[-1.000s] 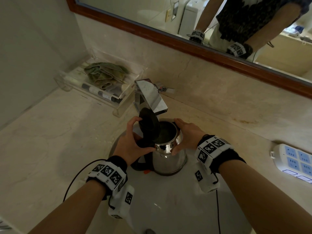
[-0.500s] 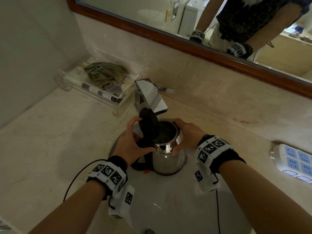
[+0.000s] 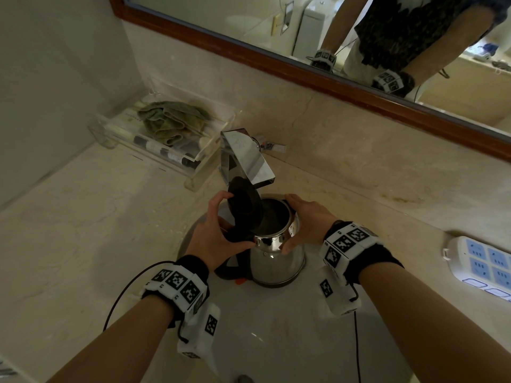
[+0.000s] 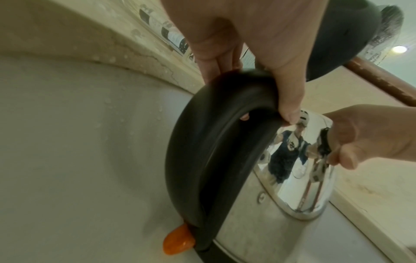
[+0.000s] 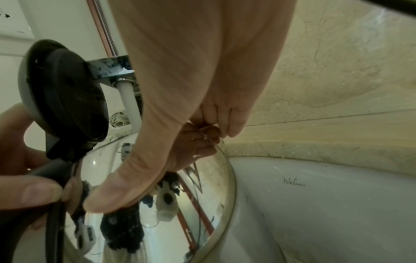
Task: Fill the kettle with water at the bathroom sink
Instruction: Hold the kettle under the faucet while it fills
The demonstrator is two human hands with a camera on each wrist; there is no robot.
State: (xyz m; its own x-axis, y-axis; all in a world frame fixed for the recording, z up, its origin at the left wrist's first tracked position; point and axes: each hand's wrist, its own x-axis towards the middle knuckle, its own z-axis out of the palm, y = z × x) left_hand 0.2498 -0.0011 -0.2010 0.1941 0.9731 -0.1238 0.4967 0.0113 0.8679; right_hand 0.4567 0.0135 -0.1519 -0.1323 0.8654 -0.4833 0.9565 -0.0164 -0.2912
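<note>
- A steel kettle [image 3: 276,261] stands upright in the white sink [image 3: 290,341], at its back edge, under the tap [image 3: 249,158].
- Its black lid [image 3: 244,207] is tipped open.
- The left hand [image 3: 214,239] grips the black handle [image 4: 213,142].
- The right hand [image 3: 309,221] curls round the kettle's rim.
- A power strip [image 3: 481,265] lies on the surface's right edge.

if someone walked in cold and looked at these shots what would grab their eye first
The shiny steel kettle stands in the white sink right under the chrome faucet, its black lid flipped up. The left hand grips the black handle while the right hand holds the rim. Behind, a wood-framed mirror reflects the person, and a clear tray with a green cloth sits left of the faucet.
</note>
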